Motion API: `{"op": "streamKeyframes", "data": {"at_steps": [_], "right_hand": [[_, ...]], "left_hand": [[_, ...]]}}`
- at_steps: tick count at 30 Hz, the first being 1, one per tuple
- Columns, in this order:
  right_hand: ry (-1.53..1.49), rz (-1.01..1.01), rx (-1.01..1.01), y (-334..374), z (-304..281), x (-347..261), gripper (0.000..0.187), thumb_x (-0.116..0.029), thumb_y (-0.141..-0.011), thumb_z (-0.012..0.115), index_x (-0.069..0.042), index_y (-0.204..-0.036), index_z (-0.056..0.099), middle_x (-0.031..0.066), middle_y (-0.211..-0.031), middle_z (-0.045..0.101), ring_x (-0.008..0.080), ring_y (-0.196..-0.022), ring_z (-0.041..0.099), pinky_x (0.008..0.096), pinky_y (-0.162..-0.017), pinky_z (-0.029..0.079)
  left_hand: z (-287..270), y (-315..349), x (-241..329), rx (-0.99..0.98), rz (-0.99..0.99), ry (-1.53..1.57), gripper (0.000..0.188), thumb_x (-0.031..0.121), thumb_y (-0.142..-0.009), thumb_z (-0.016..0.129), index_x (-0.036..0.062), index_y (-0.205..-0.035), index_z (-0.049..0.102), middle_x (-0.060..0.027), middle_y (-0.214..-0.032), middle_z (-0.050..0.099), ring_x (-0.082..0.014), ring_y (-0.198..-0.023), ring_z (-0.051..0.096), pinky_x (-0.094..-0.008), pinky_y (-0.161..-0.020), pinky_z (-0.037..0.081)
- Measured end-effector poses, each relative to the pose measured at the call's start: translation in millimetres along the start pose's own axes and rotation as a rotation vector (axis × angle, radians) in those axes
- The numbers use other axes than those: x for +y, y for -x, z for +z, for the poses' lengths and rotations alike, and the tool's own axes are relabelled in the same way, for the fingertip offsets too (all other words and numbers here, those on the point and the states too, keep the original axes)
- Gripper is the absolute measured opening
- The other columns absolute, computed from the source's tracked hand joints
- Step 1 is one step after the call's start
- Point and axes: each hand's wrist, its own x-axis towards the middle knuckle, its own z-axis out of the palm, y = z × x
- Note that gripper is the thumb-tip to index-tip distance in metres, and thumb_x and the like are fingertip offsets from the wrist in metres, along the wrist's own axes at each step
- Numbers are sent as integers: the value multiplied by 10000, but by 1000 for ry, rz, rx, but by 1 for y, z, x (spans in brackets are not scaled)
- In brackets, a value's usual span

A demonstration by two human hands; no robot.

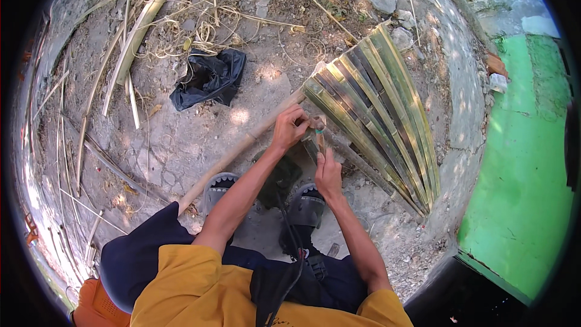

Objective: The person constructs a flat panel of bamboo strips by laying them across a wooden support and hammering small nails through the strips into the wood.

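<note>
My right hand (328, 174) is wrapped round the handle of a small hammer (320, 139), its head pointing away from me. Close to the left of the hammer head, my left hand (290, 126) is closed in a pinch; whatever lies between its fingertips is hidden or too small to name. Both hands are over the near end of a row of split bamboo slats (369, 109), which spread in a fan to the right. Beneath the left hand runs a long round pole (242, 144), slanting from lower left up to the slats.
A black plastic bag (210, 79) lies crumpled at the far left of the pole. Long bamboo strips (142, 24) and thin curled shavings (224, 27) litter the ground beyond. At right stands a green wall (514, 163). My feet in grey clogs (305, 206) are below my hands; an orange chair (100, 306) is lower left.
</note>
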Motion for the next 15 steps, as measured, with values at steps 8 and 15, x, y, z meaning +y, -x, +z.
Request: {"op": "streamKeyframes", "data": {"at_steps": [8,15], "right_hand": [[-70,-55,71,-1,0,-5,220,-188,-1091,504,26,-1043,502,296,-689,576,538,-676,610,560,-545,420],[-55,-8,67,6,-7,-7,244,-200,-1090,508,43,-1058,511,303,-674,583,542,-685,612,578,-561,416]], "left_hand": [[-2,0,4,4,21,3,171,-24,-763,748,-24,-773,578,-86,-742,528,-184,-612,528,-330,-570,416],[0,-1,9,29,13,22,161,-26,-762,741,-27,-766,580,-98,-742,533,-210,-607,531,-343,-568,418]]}}
